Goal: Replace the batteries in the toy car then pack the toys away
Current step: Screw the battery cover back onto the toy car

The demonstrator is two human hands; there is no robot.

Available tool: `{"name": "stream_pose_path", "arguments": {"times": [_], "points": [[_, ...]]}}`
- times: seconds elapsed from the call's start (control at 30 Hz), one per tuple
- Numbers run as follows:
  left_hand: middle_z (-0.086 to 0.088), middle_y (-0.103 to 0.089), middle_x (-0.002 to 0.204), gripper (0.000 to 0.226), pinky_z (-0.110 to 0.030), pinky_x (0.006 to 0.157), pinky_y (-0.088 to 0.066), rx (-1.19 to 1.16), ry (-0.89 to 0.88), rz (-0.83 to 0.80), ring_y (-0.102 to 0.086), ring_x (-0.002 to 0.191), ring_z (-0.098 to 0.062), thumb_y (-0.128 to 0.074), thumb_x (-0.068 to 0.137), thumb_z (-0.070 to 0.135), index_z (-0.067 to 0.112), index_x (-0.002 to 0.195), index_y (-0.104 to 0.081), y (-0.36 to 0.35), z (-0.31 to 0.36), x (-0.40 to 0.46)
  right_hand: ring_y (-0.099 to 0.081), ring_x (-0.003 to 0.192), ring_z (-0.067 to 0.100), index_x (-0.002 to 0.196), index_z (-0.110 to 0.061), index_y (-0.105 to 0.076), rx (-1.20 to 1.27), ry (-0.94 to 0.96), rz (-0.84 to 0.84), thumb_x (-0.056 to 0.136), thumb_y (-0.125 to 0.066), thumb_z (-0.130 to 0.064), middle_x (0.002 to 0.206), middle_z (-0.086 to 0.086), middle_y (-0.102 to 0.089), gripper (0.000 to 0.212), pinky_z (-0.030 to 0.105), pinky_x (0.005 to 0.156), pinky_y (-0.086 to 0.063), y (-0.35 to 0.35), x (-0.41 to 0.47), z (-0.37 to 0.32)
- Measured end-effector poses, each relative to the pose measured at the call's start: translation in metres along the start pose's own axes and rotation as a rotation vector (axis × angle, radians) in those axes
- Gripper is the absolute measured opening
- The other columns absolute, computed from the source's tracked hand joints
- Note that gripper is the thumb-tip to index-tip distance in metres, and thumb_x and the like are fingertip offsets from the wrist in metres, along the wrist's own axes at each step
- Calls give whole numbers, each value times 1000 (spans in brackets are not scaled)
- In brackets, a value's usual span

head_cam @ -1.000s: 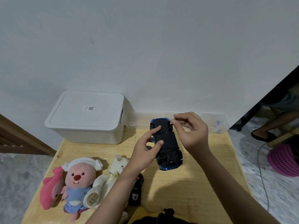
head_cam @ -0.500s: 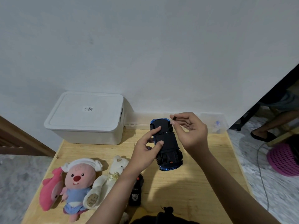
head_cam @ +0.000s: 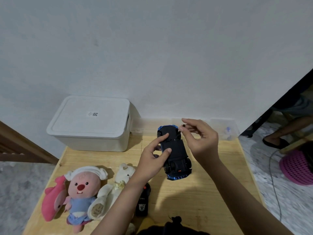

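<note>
toy car (head_cam: pixel 174 153) held upside down above a wooden table (head_cam: pixel 203 192), black underside facing up.

left hand (head_cam: pixel 152 160) grips the blue car's side, thumb and forefinger curled onto the chassis; right hand (head_cam: pixel 201 141) hovers just over the car's far end, thumb and forefinger pinching a small dark piece (head_cam: pixel 183 125) too tiny to identify, other fingers loosely spread. a black remote control (head_cam: pixel 143 200) lies on the table below the left wrist, beside a cream teddy bear (head_cam: pixel 116 185), a pink-faced plush in a blue dress (head_cam: pixel 83 190) and a pink dolphin plush (head_cam: pixel 50 200). a white storage bin (head_cam: pixel 89 124) sits lid closed against the wall, contents hidden; a clear plastic box (head_cam: pixel 225 129) at the table's far right corner holds something small and bluish, unclear.
</note>
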State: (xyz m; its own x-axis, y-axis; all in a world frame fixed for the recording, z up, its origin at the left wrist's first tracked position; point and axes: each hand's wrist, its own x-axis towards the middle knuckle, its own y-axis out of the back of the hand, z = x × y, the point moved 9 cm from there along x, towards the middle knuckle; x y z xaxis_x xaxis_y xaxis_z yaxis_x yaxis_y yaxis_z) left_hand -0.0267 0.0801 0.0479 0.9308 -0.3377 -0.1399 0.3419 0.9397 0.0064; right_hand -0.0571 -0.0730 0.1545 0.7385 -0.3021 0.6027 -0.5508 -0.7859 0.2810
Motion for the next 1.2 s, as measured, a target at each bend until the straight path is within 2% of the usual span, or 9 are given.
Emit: {"name": "stream_pose_path", "arguments": {"times": [0.13, 0.33, 0.43, 0.53, 0.73, 0.87, 0.93, 1.07, 1.2], "points": [[-5, -56, 99, 45, -55, 75, -56, -7, 0, 0, -59, 101, -38, -65, 88, 15, 51, 115, -60, 0, 0, 0, -63, 73, 13, 86, -3, -71, -34, 50, 14, 75, -74, 2, 78, 4, -66, 12, 25, 67, -53, 1, -1, -2], [-22, -53, 109, 43, -56, 74, -56, -7, 8, 0, -60, 96, -42, -66, 82, 26, 53, 115, -59, 1, -1, 1, -69, 85, 12, 98, -3, -70, -34, -9, 38, 81, -65, 3, 92, 5, -72, 19, 29, 77, -56, 2, -8, 3], [-20, -53, 108, 45, -54, 74, -57, -16, 11, -2, -61, 99, -38, -65, 87, 16, 52, 114, -60, 1, -2, 1, -66, 76, 10, 96, -11, -68, -8, -37, 65, 77, -71, 0, 81, 0, -69, 22, 26, 70, -54, 4, -7, 3], [-20, -54, 108, 46, -52, 73, -58, -31, 14, 0, -61, 97, -40, -65, 88, 14, 51, 114, -60, 2, -2, 1, -64, 71, 14, 89, -7, -71, -32, 12, 39, 77, -72, -3, 77, 3, -67, 12, 26, 65, -52, 1, -6, -1], [-26, -51, 110, 45, -54, 72, -58, -42, 29, 6, -61, 90, -47, -65, 88, 14, 49, 116, -60, 3, -4, 1, -69, 86, 16, 99, -1, -71, -34, 4, 35, 82, -63, 3, 93, 7, -72, 19, 31, 75, -56, -2, -8, 3], [-23, -51, 103, 46, -54, 71, -58, -22, 29, 2, -63, 81, -42, -65, 88, 15, 53, 113, -60, 3, -6, 2, -65, 77, 6, 97, -8, -70, -2, -11, 45, 77, -71, 0, 82, 0, -69, 21, 19, 70, -52, -1, -7, 0], [-17, -50, 99, 45, -56, 71, -57, -9, 28, -8, -60, 72, -33, -66, 87, 19, 54, 113, -59, 1, -7, 2, -63, 71, 9, 91, -6, -72, -19, 10, 31, 77, -72, -2, 78, 2, -67, 14, 21, 66, -50, -1, -6, -2], [-20, -49, 100, 43, -57, 71, -57, -2, 36, -14, -59, 74, -34, -66, 79, 31, 53, 116, -58, 1, -9, 3, -68, 81, 12, 96, -2, -71, -9, -8, 10, 80, -67, 0, 90, 6, -71, 17, 28, 72, -56, -2, -7, 2], [-20, -49, 100, 43, -57, 71, -57, -4, 33, -24, -59, 72, -33, -66, 79, 31, 52, 116, -59, 0, -11, 3, -69, 83, 11, 99, -3, -70, 5, -27, 10, 79, -67, 3, 89, 4, -72, 21, 23, 75, -54, -2, -8, 2]]}}
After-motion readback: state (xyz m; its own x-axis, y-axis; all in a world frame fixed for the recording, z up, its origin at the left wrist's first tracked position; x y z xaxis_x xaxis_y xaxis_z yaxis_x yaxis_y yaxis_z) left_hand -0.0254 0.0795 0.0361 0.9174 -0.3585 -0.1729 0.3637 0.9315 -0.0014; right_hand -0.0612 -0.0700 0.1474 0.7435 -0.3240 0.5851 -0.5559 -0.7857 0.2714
